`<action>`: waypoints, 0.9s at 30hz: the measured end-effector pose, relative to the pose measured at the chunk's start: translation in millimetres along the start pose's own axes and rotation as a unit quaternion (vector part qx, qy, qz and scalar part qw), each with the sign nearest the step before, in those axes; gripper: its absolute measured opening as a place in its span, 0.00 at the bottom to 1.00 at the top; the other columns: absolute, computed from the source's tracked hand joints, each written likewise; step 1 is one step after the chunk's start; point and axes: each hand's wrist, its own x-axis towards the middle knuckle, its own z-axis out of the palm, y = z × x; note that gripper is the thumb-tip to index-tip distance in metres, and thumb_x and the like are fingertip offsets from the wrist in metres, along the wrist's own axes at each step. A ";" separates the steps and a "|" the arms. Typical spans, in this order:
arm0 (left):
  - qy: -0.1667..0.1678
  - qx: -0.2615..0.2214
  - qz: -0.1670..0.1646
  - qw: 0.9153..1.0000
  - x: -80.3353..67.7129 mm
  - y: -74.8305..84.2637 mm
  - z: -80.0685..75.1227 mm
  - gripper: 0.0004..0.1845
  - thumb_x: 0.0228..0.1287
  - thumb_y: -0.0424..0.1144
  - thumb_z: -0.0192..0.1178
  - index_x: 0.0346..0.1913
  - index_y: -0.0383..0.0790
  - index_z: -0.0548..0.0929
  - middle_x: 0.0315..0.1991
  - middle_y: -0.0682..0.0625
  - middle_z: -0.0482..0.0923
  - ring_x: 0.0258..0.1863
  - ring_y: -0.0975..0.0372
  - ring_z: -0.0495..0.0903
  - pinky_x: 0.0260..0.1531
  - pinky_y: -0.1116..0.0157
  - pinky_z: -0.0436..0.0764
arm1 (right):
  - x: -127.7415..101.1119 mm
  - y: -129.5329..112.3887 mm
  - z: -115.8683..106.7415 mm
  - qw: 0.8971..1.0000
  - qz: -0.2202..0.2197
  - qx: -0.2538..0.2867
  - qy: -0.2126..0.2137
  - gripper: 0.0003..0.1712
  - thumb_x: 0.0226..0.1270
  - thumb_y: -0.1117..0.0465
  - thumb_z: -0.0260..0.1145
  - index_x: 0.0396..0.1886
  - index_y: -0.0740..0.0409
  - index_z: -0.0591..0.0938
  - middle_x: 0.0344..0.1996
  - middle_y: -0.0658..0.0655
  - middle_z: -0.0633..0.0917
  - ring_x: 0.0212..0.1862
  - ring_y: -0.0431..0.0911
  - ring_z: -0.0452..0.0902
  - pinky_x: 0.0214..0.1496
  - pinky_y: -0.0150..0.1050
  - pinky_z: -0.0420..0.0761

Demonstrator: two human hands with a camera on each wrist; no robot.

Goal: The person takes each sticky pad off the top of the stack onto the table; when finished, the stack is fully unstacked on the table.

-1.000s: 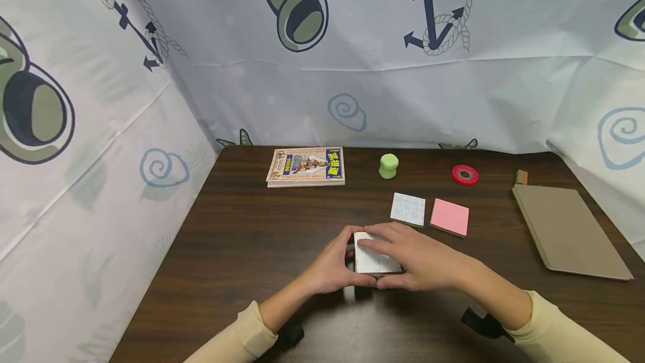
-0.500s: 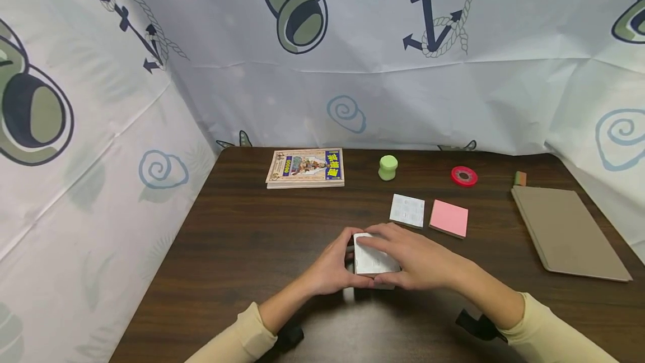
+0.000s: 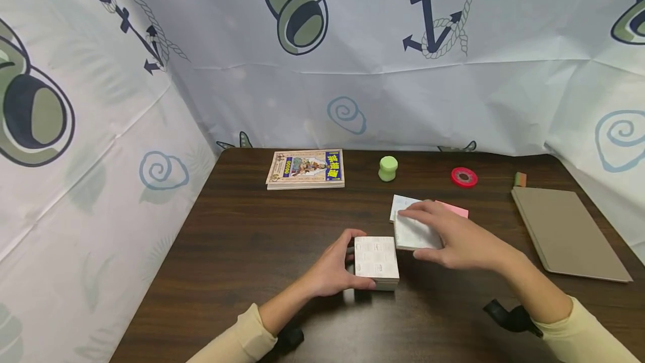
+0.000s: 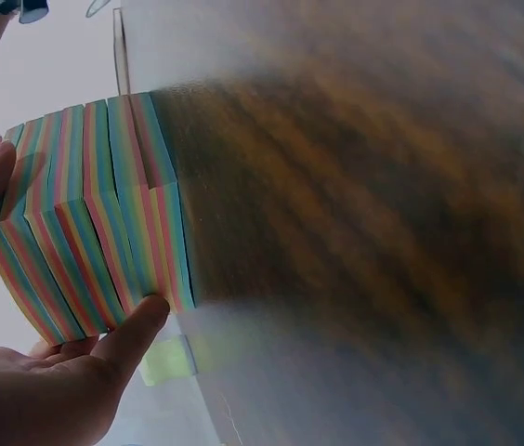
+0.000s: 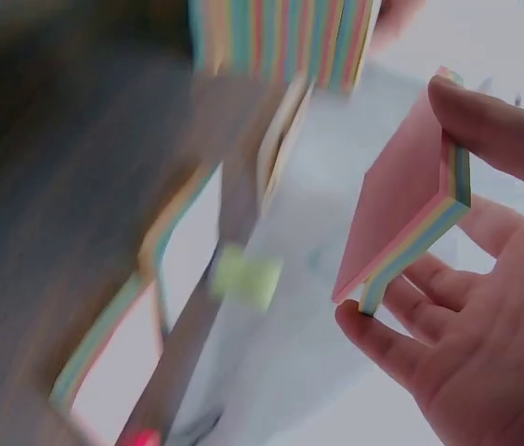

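Note:
A tall stack of sticky note pads (image 3: 377, 259) stands on the table with a white printed backing on top. Its sides show rainbow-striped layers (image 4: 104, 209) in the left wrist view. My left hand (image 3: 330, 268) grips the stack from the left, thumb at the near side and fingers at the far side. Just right of the stack, my right hand (image 3: 448, 237) holds one sticky note pad (image 3: 415, 231) by its edges, white backing up. In the right wrist view the underside of this held pad (image 5: 401, 186) is pink. The held pad partly covers two other pads in the head view.
Behind the held pad lie a white-backed pad (image 3: 402, 203) and a pink-topped pad (image 3: 456, 209). Farther back are a booklet (image 3: 305, 170), a green spool-shaped piece (image 3: 388, 168) and a red ring (image 3: 464, 177). A grey-brown board (image 3: 569, 234) lies at right, with a small green-orange block (image 3: 520, 179) behind it.
My right hand has lifted the top sticky note pad off the stack and moved it right and away from me. My left hand stays on the stack.

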 end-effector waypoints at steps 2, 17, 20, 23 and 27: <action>0.001 0.001 -0.001 1.000 0.1 0.0 0.4 0.48 0.42 0.34 0.81 0.66 0.36 0.63 0.57 0.52 0.70 0.55 0.60 0.75 0.57 0.64 0.74 | -8.8 18.6 -8.7 1.000 0.027 -0.005 0.009 0.42 0.54 0.53 0.78 0.69 0.50 0.71 0.61 0.53 0.72 0.55 0.46 0.70 0.46 0.45 0.78; 0.000 0.008 0.004 1.000 0.5 -2.6 0.8 0.46 0.42 0.35 0.81 0.64 0.37 0.64 0.56 0.49 0.71 0.54 0.58 0.75 0.57 0.62 0.74 | -76.5 147.0 -8.0 0.986 0.157 -0.062 -0.004 0.42 0.52 0.54 0.78 0.65 0.64 0.73 0.55 0.71 0.74 0.52 0.64 0.71 0.46 0.62 0.75; 0.000 0.009 0.004 1.000 0.1 -2.5 1.1 0.46 0.41 0.34 0.81 0.63 0.39 0.65 0.55 0.49 0.71 0.54 0.59 0.76 0.57 0.62 0.74 | -79.7 153.4 -1.1 0.986 0.152 -0.071 -0.016 0.42 0.51 0.55 0.77 0.65 0.65 0.73 0.55 0.72 0.74 0.54 0.66 0.70 0.49 0.65 0.73; 0.002 0.008 0.007 1.000 0.4 -1.8 1.0 0.46 0.42 0.34 0.81 0.64 0.38 0.65 0.55 0.49 0.71 0.53 0.59 0.75 0.57 0.62 0.74 | -81.0 155.5 3.6 0.987 0.148 -0.065 -0.021 0.41 0.51 0.59 0.76 0.65 0.66 0.72 0.56 0.72 0.73 0.56 0.66 0.68 0.51 0.66 0.72; 0.001 0.008 0.004 1.000 1.4 -1.3 0.7 0.46 0.42 0.34 0.81 0.64 0.38 0.65 0.56 0.49 0.71 0.54 0.59 0.75 0.57 0.62 0.74 | -81.4 156.8 6.9 0.988 0.144 -0.050 -0.028 0.42 0.52 0.61 0.75 0.66 0.66 0.70 0.57 0.73 0.71 0.57 0.66 0.66 0.50 0.66 0.72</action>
